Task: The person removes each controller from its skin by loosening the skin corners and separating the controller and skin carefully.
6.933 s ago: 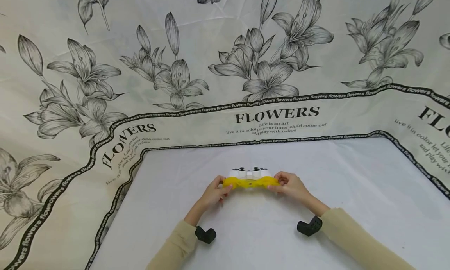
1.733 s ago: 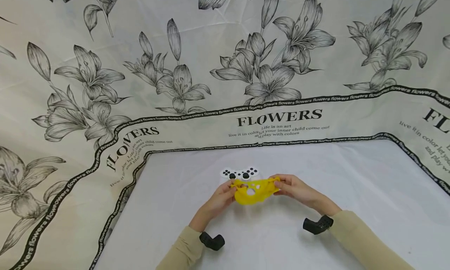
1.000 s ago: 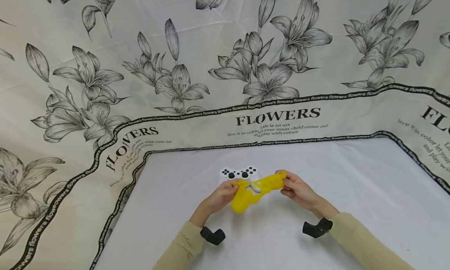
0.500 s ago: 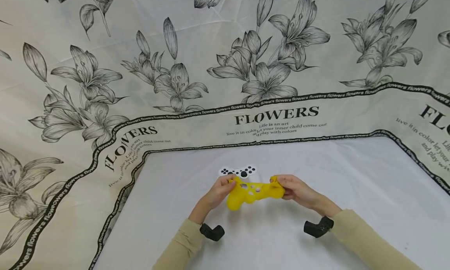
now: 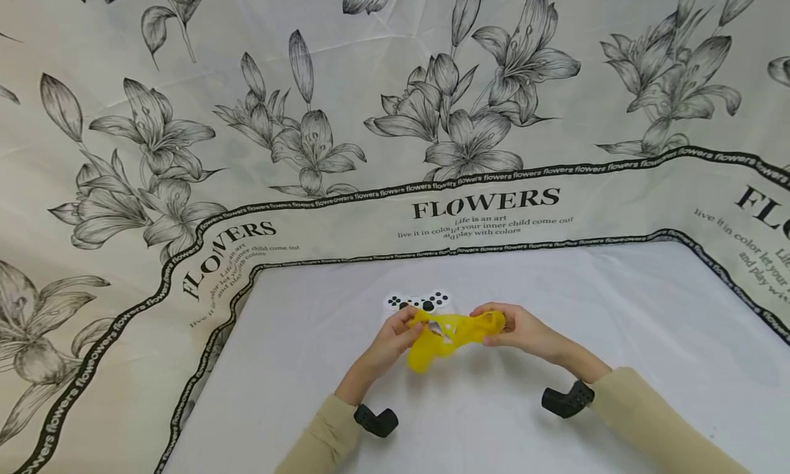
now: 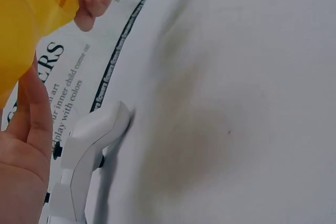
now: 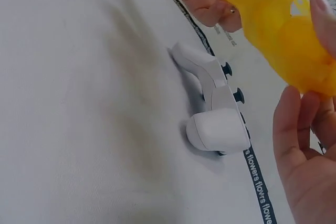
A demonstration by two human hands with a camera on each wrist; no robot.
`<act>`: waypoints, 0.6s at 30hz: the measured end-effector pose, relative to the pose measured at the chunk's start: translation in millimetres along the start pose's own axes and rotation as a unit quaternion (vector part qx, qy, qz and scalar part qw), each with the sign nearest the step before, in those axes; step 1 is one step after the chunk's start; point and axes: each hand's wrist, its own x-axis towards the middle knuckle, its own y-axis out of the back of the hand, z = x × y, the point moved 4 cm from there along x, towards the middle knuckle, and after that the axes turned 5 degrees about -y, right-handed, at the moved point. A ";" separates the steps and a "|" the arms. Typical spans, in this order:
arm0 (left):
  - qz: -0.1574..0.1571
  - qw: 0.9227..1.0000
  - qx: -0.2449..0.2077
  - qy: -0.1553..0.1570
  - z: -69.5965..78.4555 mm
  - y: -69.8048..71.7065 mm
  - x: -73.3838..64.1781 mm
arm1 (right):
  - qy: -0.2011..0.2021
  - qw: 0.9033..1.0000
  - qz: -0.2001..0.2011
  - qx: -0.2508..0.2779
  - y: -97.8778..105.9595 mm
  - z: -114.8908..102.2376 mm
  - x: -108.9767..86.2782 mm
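A soft yellow game controller cover [image 5: 457, 331] with cut-out holes is stretched between both hands, above the table. My left hand [image 5: 390, 342] pinches its left end between thumb and fingers, and one yellow grip sleeve hangs down below. The right end is held by my right hand [image 5: 524, 333], where the cover looks twisted and bunched. Just behind the cover lies a white game controller [image 5: 420, 298] with black buttons and sticks, partly hidden in the head view. The right wrist view shows this controller [image 7: 220, 127] lying on the table, apart from both hands.
A white cloth covers the table [image 5: 308, 302]. Behind it hangs a flower-printed fabric [image 5: 345, 69] with a black lettered border. Black devices [image 5: 378, 420] are strapped at both wrists.
Earliest, the yellow cover sat against the white controller; now the two are apart, with the controller behind. Lately both hands have kept turning the cover, and its right end has become more twisted.
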 end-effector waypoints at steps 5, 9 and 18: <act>0.013 0.999 0.028 0.019 -5.1 -6.1 -2.6 | -0.010 0.998 0.043 -0.038 2.7 3.6 0.2; 0.060 0.995 0.064 0.038 -7.2 -4.6 -0.7 | -0.002 0.998 0.060 -0.027 5.8 3.1 -2.7; 0.173 0.980 0.085 0.050 -8.3 0.0 6.6 | 0.015 0.999 0.031 -0.004 8.7 -6.0 -3.4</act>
